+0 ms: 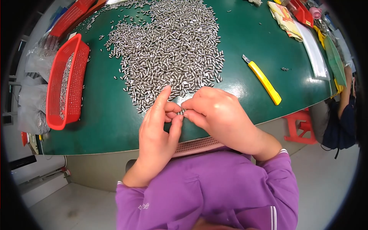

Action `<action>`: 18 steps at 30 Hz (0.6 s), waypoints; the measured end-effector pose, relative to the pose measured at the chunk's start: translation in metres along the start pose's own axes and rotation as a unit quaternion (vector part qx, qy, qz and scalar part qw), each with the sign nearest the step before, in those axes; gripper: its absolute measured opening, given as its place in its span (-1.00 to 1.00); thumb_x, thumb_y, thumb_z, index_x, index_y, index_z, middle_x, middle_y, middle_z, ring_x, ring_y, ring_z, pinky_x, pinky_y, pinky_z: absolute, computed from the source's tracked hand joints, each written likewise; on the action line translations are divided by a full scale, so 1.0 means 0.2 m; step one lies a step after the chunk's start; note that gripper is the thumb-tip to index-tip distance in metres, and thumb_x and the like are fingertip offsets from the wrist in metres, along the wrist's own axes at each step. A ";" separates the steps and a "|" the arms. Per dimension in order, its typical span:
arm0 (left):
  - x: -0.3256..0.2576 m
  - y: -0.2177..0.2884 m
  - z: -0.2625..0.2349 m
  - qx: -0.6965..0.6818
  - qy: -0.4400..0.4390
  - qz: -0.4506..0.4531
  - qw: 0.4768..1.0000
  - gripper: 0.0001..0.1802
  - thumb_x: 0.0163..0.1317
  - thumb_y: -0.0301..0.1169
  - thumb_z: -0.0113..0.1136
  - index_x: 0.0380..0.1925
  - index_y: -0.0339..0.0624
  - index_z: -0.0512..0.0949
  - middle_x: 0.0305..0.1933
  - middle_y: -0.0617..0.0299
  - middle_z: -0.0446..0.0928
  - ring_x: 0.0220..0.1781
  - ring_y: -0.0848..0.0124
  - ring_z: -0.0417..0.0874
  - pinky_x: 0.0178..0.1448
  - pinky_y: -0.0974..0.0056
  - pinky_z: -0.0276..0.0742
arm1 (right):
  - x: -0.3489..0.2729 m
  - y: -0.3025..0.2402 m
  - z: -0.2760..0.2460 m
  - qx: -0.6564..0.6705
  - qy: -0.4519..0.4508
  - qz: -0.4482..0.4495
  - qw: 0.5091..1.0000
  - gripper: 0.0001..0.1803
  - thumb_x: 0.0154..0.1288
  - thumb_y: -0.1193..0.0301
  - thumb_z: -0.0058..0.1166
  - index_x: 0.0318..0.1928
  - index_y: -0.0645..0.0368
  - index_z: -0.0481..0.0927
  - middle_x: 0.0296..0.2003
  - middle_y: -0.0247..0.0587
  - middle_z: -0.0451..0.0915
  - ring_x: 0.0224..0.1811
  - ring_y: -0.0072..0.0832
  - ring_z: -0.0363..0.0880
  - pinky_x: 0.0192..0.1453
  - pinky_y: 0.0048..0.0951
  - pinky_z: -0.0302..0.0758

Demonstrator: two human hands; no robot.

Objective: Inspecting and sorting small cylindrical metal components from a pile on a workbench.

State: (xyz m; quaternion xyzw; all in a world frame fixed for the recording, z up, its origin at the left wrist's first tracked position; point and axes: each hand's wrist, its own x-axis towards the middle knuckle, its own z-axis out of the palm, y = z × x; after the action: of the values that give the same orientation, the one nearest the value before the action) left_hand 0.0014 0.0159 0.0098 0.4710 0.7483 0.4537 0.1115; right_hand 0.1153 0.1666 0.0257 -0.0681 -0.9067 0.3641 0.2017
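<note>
Taking the fingertips as the middle of the clock, the left hand (pixel 156 123) comes in from seven o'clock and the right hand (pixel 227 112) from four. The two meet over the near part of a green table (pixel 239 32). Both are partly closed: the left pinches with its thumb and bent fingers while its index finger points up toward eleven, and the right thumb and index finger close in from the other side. Between the fingertips sit a few small metal pieces (pixel 180 112), mostly covered, so their number cannot be told, nor which hand bears them.

A broad pile of metal pieces (pixel 172 46) spreads on the table from eleven to one o'clock, its near edge just beyond the fingers. Between nine and ten stands a long red basket (pixel 78 82) with more pieces inside and some scattered along its right side. Clear plastic bags (pixel 33 101) lie at nine, just past it.

A yellow cutter (pixel 265 83) lies between two and three, its blade end toward the pile. Beyond it, near two o'clock, is a small dark cluster (pixel 284 69). A folded patterned cloth (pixel 285 22) lies between one and two. Just past three, a red stool (pixel 299 127) stands off the table's edge.
</note>
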 end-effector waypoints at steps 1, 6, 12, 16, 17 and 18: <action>0.00 0.00 0.00 0.002 -0.003 -0.001 1.000 -0.20 0.12 -0.72 0.31 0.41 -0.31 0.29 -0.24 0.18 0.59 -0.21 0.32 0.61 -0.09 0.25 0.58 | 0.00 0.00 0.00 -0.015 0.003 0.004 1.000 -0.85 0.13 0.50 0.28 -0.26 0.20 0.62 -0.42 -0.15 0.52 -0.31 -0.15 0.58 -0.23 -0.15 0.53; 0.00 -0.01 0.01 0.000 -0.005 0.009 1.000 -0.22 0.11 -0.74 0.30 0.39 -0.32 0.31 -0.25 0.18 0.58 -0.21 0.33 0.61 -0.10 0.26 0.57 | 0.00 0.01 0.03 -0.029 0.021 0.002 0.999 -0.84 0.10 0.52 0.30 -0.27 0.18 0.63 -0.38 -0.20 0.57 -0.31 -0.21 0.60 -0.22 -0.21 0.55; -0.01 -0.02 0.01 0.000 -0.008 0.015 1.000 -0.21 0.07 -0.76 0.29 0.37 -0.32 0.33 -0.27 0.22 0.56 -0.22 0.35 0.58 -0.10 0.26 0.55 | -0.02 0.01 0.06 -0.002 0.044 -0.015 0.999 -0.80 0.05 0.58 0.31 -0.30 0.18 0.57 -0.38 -0.22 0.56 -0.29 -0.21 0.59 -0.16 -0.21 0.53; -0.02 -0.03 0.01 -0.009 -0.007 0.011 1.000 -0.21 0.10 -0.76 0.27 0.39 -0.27 0.32 -0.25 0.28 0.55 -0.20 0.45 0.54 -0.08 0.34 0.49 | -0.03 0.02 0.05 0.004 0.033 -0.035 0.999 -0.82 0.08 0.58 0.21 -0.29 0.18 0.50 -0.36 -0.13 0.46 -0.26 -0.12 0.51 -0.16 -0.15 0.48; -0.02 -0.03 0.01 -0.010 -0.006 0.010 1.000 -0.21 0.12 -0.76 0.25 0.41 -0.21 0.31 -0.23 0.33 0.53 -0.18 0.54 0.50 -0.06 0.41 0.43 | -0.03 0.02 0.05 0.004 0.030 -0.037 0.999 -0.81 0.08 0.59 0.21 -0.28 0.19 0.50 -0.35 -0.12 0.46 -0.26 -0.12 0.51 -0.16 -0.15 0.48; -0.02 -0.02 0.01 -0.010 -0.006 0.010 1.000 -0.21 0.12 -0.76 0.25 0.41 -0.21 0.31 -0.23 0.33 0.53 -0.18 0.54 0.50 -0.06 0.41 0.43 | -0.03 0.02 0.05 0.005 0.030 -0.037 0.999 -0.81 0.08 0.59 0.21 -0.28 0.19 0.50 -0.35 -0.12 0.46 -0.26 -0.12 0.51 -0.16 -0.15 0.48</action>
State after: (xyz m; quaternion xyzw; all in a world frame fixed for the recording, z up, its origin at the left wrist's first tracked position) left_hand 0.0019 0.0131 0.0037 0.4801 0.7383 0.4594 0.1158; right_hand 0.1171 0.1616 0.0151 -0.0445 -0.9005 0.3583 0.2423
